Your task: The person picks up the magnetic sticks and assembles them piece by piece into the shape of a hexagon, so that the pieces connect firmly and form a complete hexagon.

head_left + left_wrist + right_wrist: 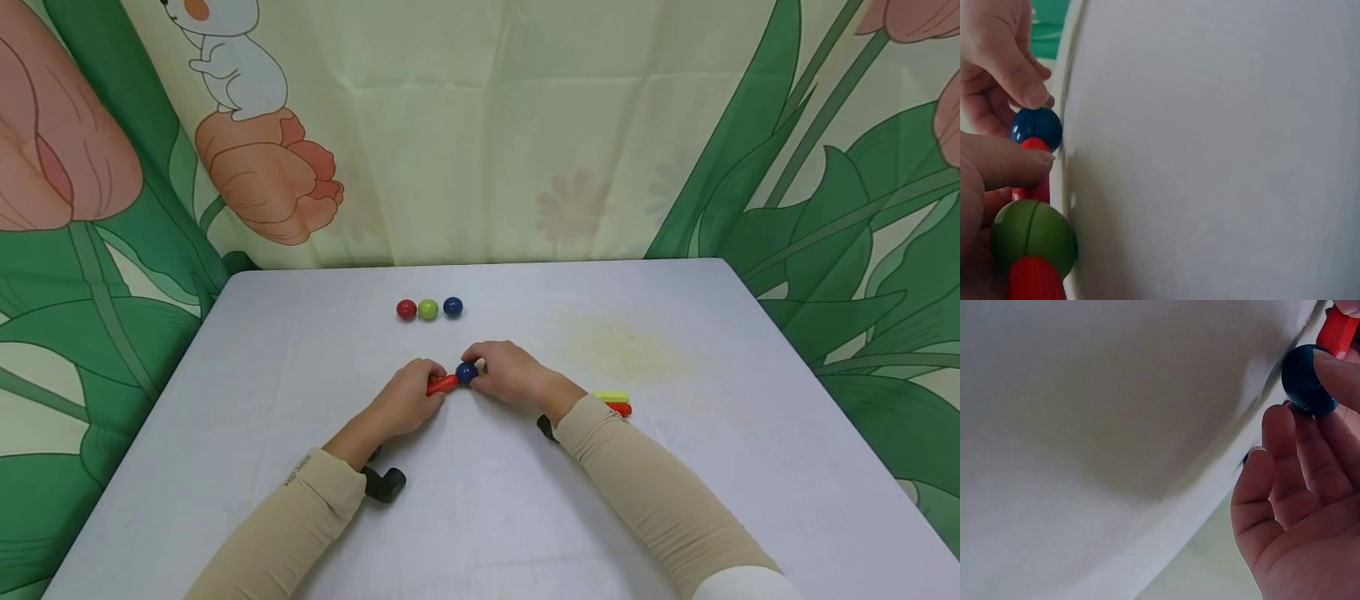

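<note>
In the head view, my left hand (405, 398) grips a red rod (442, 384) above the white table. A dark blue ball (466, 372) sits at the rod's right end, pinched by the thumb and fingers of my right hand (513, 371). The left wrist view shows the thumb lying across this rod, between the blue ball (1038, 128) and a green ball (1034, 239). A second red rod (1036, 279) extends from the green ball toward the camera. In the right wrist view, the right thumb presses the blue ball (1305, 378) beside the red rod's end (1337, 332).
A red ball (407, 310), a light green ball (428, 309) and a blue ball (453, 307) stand in a row toward the table's far edge. Beside the right forearm lie a yellow-green rod (611, 397) and a red rod (621, 409). A printed curtain (480, 167) hangs behind.
</note>
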Demonstrator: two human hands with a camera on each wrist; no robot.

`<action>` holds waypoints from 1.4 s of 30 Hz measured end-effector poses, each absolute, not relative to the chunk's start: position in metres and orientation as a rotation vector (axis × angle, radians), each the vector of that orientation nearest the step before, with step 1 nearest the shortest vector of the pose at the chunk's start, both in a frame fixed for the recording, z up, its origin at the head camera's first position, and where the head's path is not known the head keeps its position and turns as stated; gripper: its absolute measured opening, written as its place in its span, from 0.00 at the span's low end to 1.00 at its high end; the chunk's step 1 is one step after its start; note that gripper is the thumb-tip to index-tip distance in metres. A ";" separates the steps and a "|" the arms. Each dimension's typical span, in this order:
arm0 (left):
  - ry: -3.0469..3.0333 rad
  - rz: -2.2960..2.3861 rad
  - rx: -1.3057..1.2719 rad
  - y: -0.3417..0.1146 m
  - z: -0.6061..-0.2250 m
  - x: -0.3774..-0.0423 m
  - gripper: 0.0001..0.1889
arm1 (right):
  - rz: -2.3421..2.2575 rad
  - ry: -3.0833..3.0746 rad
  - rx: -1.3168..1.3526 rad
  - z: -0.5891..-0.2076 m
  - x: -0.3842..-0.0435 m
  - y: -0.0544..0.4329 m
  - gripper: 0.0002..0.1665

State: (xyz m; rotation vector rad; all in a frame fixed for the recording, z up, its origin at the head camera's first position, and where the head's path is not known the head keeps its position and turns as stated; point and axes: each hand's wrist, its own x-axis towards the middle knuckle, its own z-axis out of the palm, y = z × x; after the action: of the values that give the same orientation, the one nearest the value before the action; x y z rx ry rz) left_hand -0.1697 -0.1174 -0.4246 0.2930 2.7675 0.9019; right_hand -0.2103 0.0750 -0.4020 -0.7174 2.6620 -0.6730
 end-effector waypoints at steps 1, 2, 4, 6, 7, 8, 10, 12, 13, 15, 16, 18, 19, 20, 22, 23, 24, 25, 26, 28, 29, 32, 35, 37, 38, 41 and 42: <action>2.769 0.886 0.303 -0.118 -0.423 -0.170 0.17 | -0.669 2.666 -0.716 -0.402 -0.210 0.075 0.23; 2.772 0.864 0.313 -0.119 -0.422 -0.170 0.17 | -0.665 2.669 -0.714 -0.402 -0.210 0.075 0.23; 2.776 0.821 0.335 -0.121 -0.418 -0.170 0.17 | -0.657 2.676 -0.707 -0.401 -0.210 0.075 0.23; 2.769 0.792 0.339 -0.123 -0.415 -0.170 0.17 | -0.647 2.685 -0.704 -0.401 -0.210 0.077 0.23; 2.766 0.772 0.338 -0.123 -0.414 -0.170 0.17 | -0.640 2.690 -0.705 -0.400 -0.209 0.078 0.23; 2.762 0.757 0.333 -0.124 -0.413 -0.170 0.16 | -0.637 2.690 -0.702 -0.399 -0.209 0.079 0.23; 2.745 0.745 0.307 -0.125 -0.410 -0.170 0.16 | -0.632 2.689 -0.703 -0.397 -0.208 0.082 0.23; 2.731 0.732 0.274 -0.126 -0.409 -0.169 0.16 | -0.624 2.686 -0.704 -0.394 -0.207 0.086 0.23; 2.726 0.726 0.262 -0.126 -0.408 -0.169 0.17 | -0.619 2.683 -0.700 -0.393 -0.206 0.089 0.24; 2.720 0.722 0.241 -0.127 -0.407 -0.168 0.17 | -0.614 2.682 -0.692 -0.390 -0.205 0.097 0.24; 2.722 0.717 0.234 -0.127 -0.407 -0.168 0.17 | -0.615 2.682 -0.688 -0.389 -0.204 0.101 0.24; 2.721 0.716 0.223 -0.128 -0.406 -0.167 0.17 | -0.618 2.691 -0.684 -0.387 -0.203 0.112 0.24; 2.720 0.717 0.219 -0.129 -0.405 -0.166 0.18 | -0.622 2.698 -0.687 -0.386 -0.202 0.119 0.24; 2.719 0.716 0.215 -0.129 -0.405 -0.166 0.18 | -0.632 2.704 -0.687 -0.385 -0.201 0.126 0.24; 2.715 0.716 0.210 -0.130 -0.404 -0.165 0.18 | -0.650 2.713 -0.681 -0.383 -0.199 0.140 0.24; 2.713 0.717 0.210 -0.130 -0.404 -0.165 0.19 | -0.658 2.718 -0.670 -0.382 -0.198 0.147 0.24; 2.713 0.713 0.211 -0.131 -0.404 -0.165 0.19 | -0.664 2.720 -0.655 -0.382 -0.197 0.154 0.24; 2.715 0.708 0.215 -0.131 -0.403 -0.165 0.19 | -0.671 2.718 -0.638 -0.381 -0.196 0.161 0.24; 2.717 0.702 0.217 -0.131 -0.402 -0.165 0.19 | -0.675 2.717 -0.610 -0.381 -0.195 0.168 0.25; 2.720 0.687 0.226 -0.130 -0.402 -0.165 0.19 | -0.664 2.714 -0.557 -0.380 -0.193 0.181 0.24; 2.722 0.681 0.229 -0.130 -0.402 -0.165 0.19 | -0.657 2.712 -0.522 -0.381 -0.192 0.188 0.25; 2.723 0.677 0.228 -0.129 -0.404 -0.166 0.20 | -0.627 2.706 -0.430 -0.382 -0.187 0.205 0.24; 2.724 0.694 0.225 -0.130 -0.405 -0.166 0.20 | -0.631 2.684 -0.355 -0.383 -0.181 0.218 0.23; 2.724 0.698 0.231 -0.131 -0.406 -0.167 0.19 | -0.642 2.672 -0.330 -0.384 -0.179 0.225 0.22; 2.724 0.700 0.235 -0.131 -0.406 -0.167 0.19 | -0.646 2.665 -0.324 -0.384 -0.178 0.228 0.22; 2.721 0.699 0.244 -0.132 -0.407 -0.168 0.19 | -0.655 2.651 -0.325 -0.385 -0.176 0.235 0.20; 2.720 0.697 0.244 -0.132 -0.407 -0.168 0.19 | -0.655 2.650 -0.330 -0.386 -0.176 0.236 0.19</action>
State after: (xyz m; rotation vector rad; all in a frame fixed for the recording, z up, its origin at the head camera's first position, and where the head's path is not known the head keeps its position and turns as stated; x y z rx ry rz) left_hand -0.1678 -0.1316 -0.4069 0.2444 2.7203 0.6968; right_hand -0.1761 0.2363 -0.3859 -0.3304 2.6498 -0.6546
